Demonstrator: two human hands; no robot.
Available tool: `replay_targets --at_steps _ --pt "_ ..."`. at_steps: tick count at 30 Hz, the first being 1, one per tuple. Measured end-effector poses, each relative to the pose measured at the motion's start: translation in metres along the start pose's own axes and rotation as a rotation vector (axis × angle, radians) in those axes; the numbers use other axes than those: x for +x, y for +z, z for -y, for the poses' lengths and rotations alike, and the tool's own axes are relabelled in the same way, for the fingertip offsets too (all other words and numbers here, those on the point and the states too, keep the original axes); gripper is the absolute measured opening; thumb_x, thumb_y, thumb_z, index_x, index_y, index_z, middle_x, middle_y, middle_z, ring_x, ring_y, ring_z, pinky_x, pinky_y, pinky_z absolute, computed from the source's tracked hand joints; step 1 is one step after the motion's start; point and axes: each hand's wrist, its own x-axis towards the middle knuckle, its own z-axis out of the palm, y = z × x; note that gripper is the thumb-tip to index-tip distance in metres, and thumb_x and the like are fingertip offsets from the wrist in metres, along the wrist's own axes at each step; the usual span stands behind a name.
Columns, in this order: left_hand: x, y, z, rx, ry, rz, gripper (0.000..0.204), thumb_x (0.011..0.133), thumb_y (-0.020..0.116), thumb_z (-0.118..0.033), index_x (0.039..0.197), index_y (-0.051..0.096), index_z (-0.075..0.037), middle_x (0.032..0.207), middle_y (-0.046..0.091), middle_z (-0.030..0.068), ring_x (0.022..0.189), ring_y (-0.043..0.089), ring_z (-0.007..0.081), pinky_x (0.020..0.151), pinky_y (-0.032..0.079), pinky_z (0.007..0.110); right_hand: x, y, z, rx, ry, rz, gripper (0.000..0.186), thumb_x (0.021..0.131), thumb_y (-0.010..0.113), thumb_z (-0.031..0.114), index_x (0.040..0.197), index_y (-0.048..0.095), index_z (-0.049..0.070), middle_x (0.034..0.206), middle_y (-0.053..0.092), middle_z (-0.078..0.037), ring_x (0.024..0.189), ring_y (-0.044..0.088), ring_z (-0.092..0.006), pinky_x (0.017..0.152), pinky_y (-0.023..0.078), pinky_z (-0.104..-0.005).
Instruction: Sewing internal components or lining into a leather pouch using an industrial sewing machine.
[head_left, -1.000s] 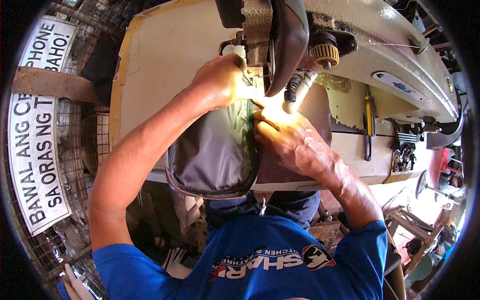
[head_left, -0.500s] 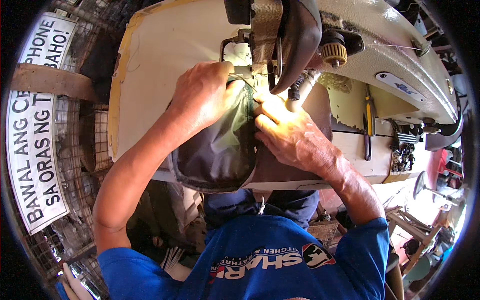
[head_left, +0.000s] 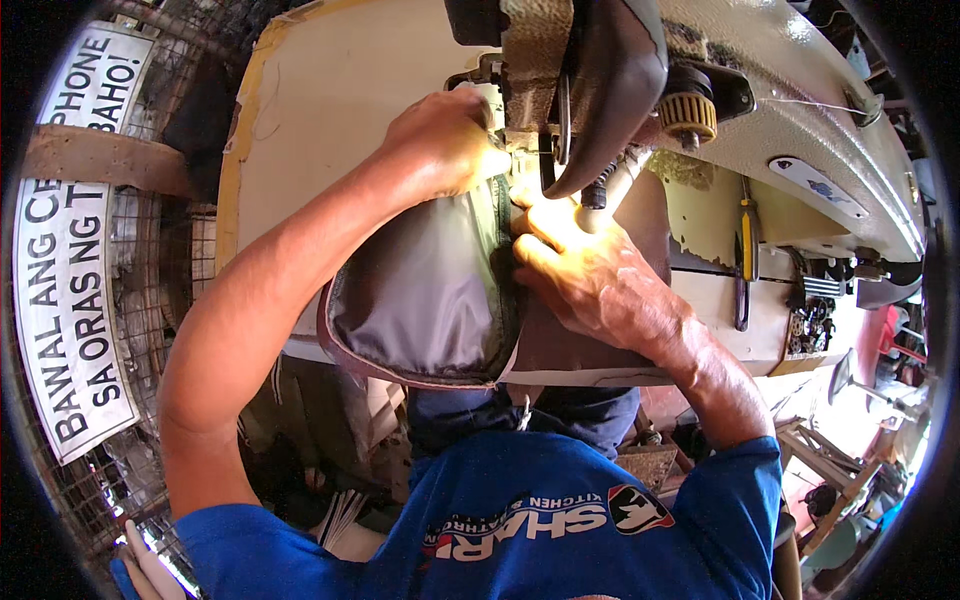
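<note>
A sewing machine stands over the table, its lamp lighting the spot under the needle area. Beneath it lies a dark, rounded fabric piece with an edged rim, hanging a little over the front edge. My left hand grips the far end of this piece with curled fingers, just left of the needle area. On the other side my right hand is closed on its right edge, close to the needle. Both sets of fingertips are partly hidden, and so is the needle point.
To the right, a yellow-and-black handled tool lies on the table. A brown flat piece is under my right hand. Wire mesh with a white sign stands at the left. A wooden stand is at the lower right.
My left hand has moved farther away and slightly right, toward the needle. The fabric piece has shifted, with more of its near rim showing. My right hand has barely moved.
</note>
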Motion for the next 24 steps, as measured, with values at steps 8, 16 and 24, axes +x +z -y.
replay_targets --at_steps 8,16,24 --pt "-0.006 0.004 0.008 0.132 0.180 -0.206 0.024 0.081 0.066 -0.021 0.097 0.072 -0.004 0.094 0.073 0.0208 0.095 0.069 0.0425 0.084 0.055 0.049 0.003 -0.003 0.004 -0.007 -0.004 0.012 0.030 0.077 0.064 0.010 0.106 0.057 0.003 0.117 0.056 -0.019 0.092 0.060 -0.0355 0.081 0.048 -0.0456" --pt "0.010 0.016 0.027 0.027 0.275 -0.333 0.025 0.079 0.072 -0.021 0.098 0.075 -0.005 0.086 0.074 0.0143 0.086 0.072 0.0313 0.079 0.055 0.044 0.003 -0.009 0.011 -0.014 0.108 0.130 0.022 0.090 0.068 0.018 0.106 0.061 0.005 0.133 0.056 -0.017 0.115 0.057 -0.0354 0.087 0.049 -0.0451" --pt "-0.005 0.011 -0.001 -0.127 0.291 -0.221 0.019 0.078 0.074 -0.020 0.092 0.075 -0.008 0.080 0.073 0.0114 0.076 0.068 0.0235 0.074 0.052 0.040 0.004 -0.009 0.012 -0.008 0.122 0.133 0.022 0.089 0.068 0.018 0.104 0.060 0.005 0.134 0.055 -0.018 0.112 0.058 -0.0365 0.087 0.051 -0.0458"
